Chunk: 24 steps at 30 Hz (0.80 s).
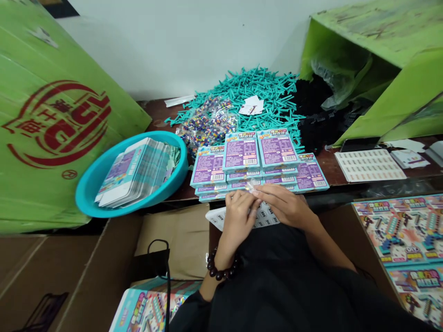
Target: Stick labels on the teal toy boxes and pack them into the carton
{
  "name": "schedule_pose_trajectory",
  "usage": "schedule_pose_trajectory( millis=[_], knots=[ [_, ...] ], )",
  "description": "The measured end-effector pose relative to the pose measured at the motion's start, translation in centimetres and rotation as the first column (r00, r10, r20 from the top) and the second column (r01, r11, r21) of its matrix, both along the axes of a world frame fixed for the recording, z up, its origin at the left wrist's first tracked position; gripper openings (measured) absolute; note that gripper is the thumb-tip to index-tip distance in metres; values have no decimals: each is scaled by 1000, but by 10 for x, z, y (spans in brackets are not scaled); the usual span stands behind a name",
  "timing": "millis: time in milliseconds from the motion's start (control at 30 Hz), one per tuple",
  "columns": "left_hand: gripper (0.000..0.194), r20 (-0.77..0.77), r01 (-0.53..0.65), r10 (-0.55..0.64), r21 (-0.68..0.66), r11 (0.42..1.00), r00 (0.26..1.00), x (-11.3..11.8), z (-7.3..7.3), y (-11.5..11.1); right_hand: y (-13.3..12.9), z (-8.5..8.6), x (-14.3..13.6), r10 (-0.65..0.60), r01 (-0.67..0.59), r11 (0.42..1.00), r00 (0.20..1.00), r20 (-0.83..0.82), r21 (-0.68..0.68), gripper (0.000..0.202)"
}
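The person wears a dark, near-black garment that covers the lap and upper arms; the forearms are bare below it. A bracelet of large, round, glossy dark-brown beads [221, 269] circles the wrist of the left hand [238, 219]. The right hand [285, 205] has no ring or band in view.

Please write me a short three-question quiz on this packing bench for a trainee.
1. True or false: the round turquoise plastic basin holds a stack of flat printed cards.
2. What lies heaped behind the purple-and-teal flat boxes: A) teal plastic sticks B) red caps C) steel screws?
3. Which wrist wears the dark wooden bead bracelet?

Key: 1 true. 2 A. 3 the left hand; the right hand meets it over a white label sheet.
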State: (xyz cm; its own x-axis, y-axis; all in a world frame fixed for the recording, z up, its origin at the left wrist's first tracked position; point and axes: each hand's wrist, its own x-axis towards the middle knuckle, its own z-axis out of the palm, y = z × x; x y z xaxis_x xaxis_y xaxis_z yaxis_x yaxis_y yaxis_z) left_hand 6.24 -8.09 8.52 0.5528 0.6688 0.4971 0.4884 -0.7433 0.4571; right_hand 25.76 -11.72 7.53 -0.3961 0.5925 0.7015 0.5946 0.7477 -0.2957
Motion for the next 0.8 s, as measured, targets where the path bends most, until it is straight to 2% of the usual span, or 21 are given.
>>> schedule_pose_trajectory(
  millis=[133,267,367,433,533,600,700,800],
  knots=[
    [23,49,-6,9,-56,998,999,-1,-5,3,1,0,0,8,-11,997,999,32,79,70],
    [28,165,35,15,-297,954,986,-3,-10,10,0,-6,-4,47,-49,989,999,13,139,65],
    [28,233,60,51,-446,893,971,-4,-12,15,1,-14,-3,61,-46,995,984,-168,90,64],
    [25,224,30,85,-466,884,971,-3,-13,17,6,-17,8,-35,59,997,927,-373,53,60],
    [22,163,-5,83,-431,902,983,-2,-18,20,28,-20,52,-245,314,949,718,-652,-11,60],
    [22,133,4,59,-426,905,989,0,-21,21,52,-26,97,-356,412,905,594,-721,-106,66],
    [24,133,38,29,-474,880,991,3,-25,23,97,-42,167,-536,436,834,499,-681,-337,75],
    [25,163,74,16,-527,847,986,4,-26,24,137,-63,211,-667,395,745,470,-579,-538,80]
  ],
)
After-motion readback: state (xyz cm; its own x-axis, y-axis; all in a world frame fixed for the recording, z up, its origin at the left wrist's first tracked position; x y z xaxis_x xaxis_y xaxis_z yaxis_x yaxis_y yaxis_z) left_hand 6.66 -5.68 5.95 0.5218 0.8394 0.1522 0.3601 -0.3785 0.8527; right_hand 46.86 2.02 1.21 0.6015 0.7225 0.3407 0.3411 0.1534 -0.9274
